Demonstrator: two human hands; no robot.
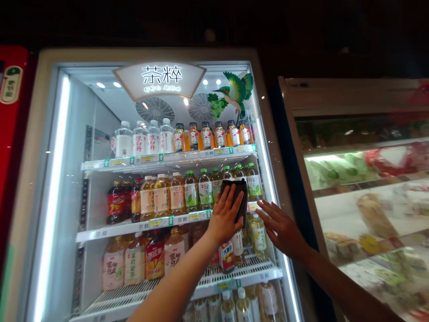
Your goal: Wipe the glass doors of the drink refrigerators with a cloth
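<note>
My left hand [223,219] holds a dark folded cloth [241,194] flat against the glass door of a lit drinks fridge. Its fingers are spread over the cloth, with the thumb near the lower right edge. Just to the right, my right hand [281,229] is open with fingers apart and nothing in it. That hand is at the right side of the door, its fingertips on or close to the glass; contact cannot be made out. Behind the cloth, green-capped tea bottles [205,190] are partly hidden.
Bottles fill the fridge shelves [134,227], including clear water bottles [124,139] and amber ones [206,136] on top. A kingfisher sticker [236,89] decorates the glass. On the right stands another display fridge [351,96] with packaged goods; a red cabinet [15,134] is at left.
</note>
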